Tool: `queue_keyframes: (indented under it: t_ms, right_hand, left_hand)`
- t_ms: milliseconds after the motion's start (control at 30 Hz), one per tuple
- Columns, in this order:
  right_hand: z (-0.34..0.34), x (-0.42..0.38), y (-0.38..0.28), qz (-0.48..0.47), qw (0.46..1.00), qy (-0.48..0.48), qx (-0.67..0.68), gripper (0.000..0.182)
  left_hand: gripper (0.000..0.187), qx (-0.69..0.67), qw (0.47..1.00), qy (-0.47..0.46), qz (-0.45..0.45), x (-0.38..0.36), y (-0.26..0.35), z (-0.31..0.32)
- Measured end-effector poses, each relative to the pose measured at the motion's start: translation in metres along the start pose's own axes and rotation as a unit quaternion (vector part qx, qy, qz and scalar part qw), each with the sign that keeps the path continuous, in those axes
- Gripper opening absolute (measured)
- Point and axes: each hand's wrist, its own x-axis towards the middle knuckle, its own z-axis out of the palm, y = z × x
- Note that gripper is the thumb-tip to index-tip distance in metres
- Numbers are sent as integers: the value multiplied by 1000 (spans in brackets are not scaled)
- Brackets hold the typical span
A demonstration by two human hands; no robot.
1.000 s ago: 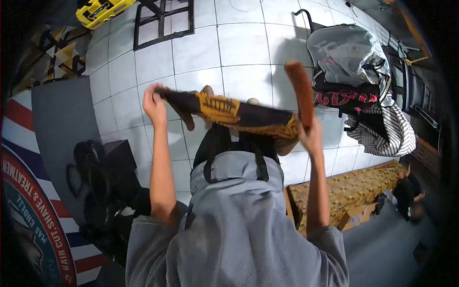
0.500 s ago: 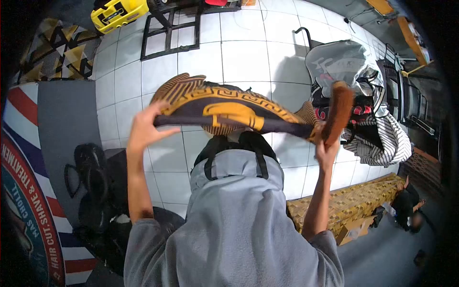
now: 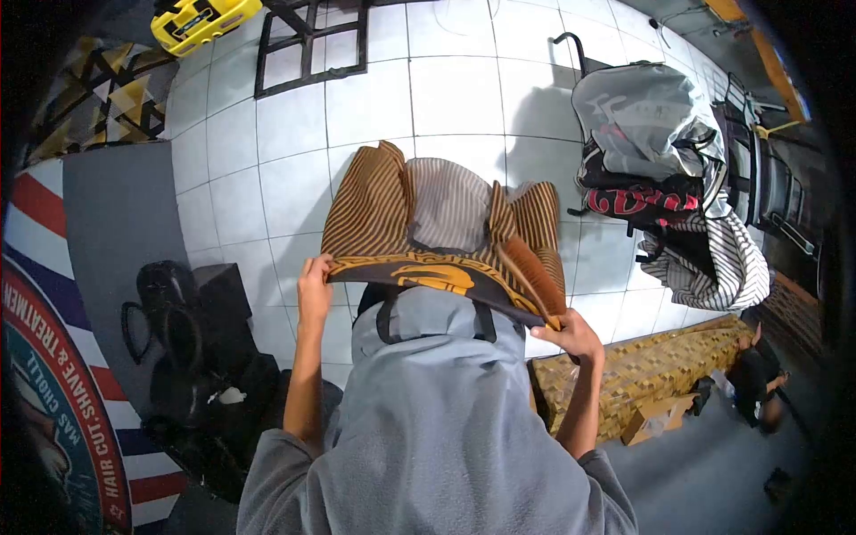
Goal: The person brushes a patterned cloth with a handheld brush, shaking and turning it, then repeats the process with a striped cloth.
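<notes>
A barber cape [image 3: 366,205] with brown and gold stripes, a grey panel and a dark band with gold patterning hangs in front of my waist, over the tiled floor. My left hand [image 3: 314,287] is closed on the left end of the dark band. At the band's right end, my right hand [image 3: 575,335] pinches the cloth, thumb pointing inward. A brush [image 3: 538,275] with brown bristles slants up from my right hand and lies against the striped cloth. Its handle is mostly hidden by the hand and cape.
A bag [image 3: 642,116] and a striped cloth [image 3: 713,267] are at the right. A long woven-pattern bench [image 3: 633,379] stands lower right, with a cardboard box [image 3: 655,421] beside it. A black metal frame [image 3: 312,45] and a yellow case [image 3: 201,22] lie at the far left.
My hands have come closer together and nearer my body. My left hand has closed on the band's end. The cape has dropped open below it, and the brush has tilted toward the cloth.
</notes>
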Motion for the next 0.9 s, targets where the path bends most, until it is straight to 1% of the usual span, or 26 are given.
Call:
queue_keyframes:
  t_ms: [67,100,200,233,267,300,333,367,400,433,467,500,533,600,667,700,800,833,867,900]
  right_hand:
    - [-10,-5,-6,73,991,-81,-79,43]
    - [-7,-10,-3,-27,998,-52,37,38]
    - [-17,-21,-19,-58,998,8,5,32]
    - [-21,-24,-27,-60,997,53,6,29]
    - [-28,-25,-26,41,997,64,20,30]
    - [-30,-22,-28,-13,987,129,90,29]
    - [-31,-20,-30,-66,966,190,161,29]
    - [-43,-19,-42,-31,967,208,147,25]
    - [-50,-9,-30,-83,945,272,163,20]
    - [-56,-1,-27,-118,915,353,153,24]
    - [-71,1,-36,-137,911,361,144,27]
    - [-89,9,-28,-169,902,372,139,30]
    - [-103,4,-48,-214,884,383,162,25]
    - [-133,1,-73,-245,890,375,83,16]
    - [-150,-5,-95,-194,918,344,46,24]
    - [-155,1,-91,-213,922,314,74,31]
    - [-157,26,-66,-231,946,225,34,28]
    - [-164,36,-47,-131,982,130,32,26]
    - [-159,46,-33,-140,984,106,31,21]
    - [-152,56,-16,-151,981,118,5,20]
  left_hand:
    - [42,-2,999,29,-20,6,7,5]
    - [42,-5,999,49,-19,7,10,9]
    - [41,-10,994,113,-11,13,16,19]
    - [38,-9,993,119,-25,16,15,24]
    - [35,-8,991,126,-39,20,11,32]
    - [32,-6,990,133,-52,25,7,39]
    - [28,-59,987,126,-76,35,0,47]
    - [24,-112,982,120,-97,53,-7,56]
    - [21,-167,972,114,-118,72,-8,64]
    - [19,-147,978,117,-86,89,9,59]
    - [19,-126,983,121,-55,108,33,46]
    - [18,-100,983,153,6,129,44,38]
    - [17,-73,978,184,68,148,53,28]
    - [17,-88,972,200,80,174,79,-2]
    - [17,-242,963,121,11,185,105,-35]
    - [17,-278,957,72,34,183,113,-51]
    - [18,-265,962,-40,52,147,122,-51]
    - [18,-189,974,-96,74,129,117,-45]
    - [19,-113,977,-153,95,109,107,-35]
    - [19,9,978,-180,102,88,89,-27]
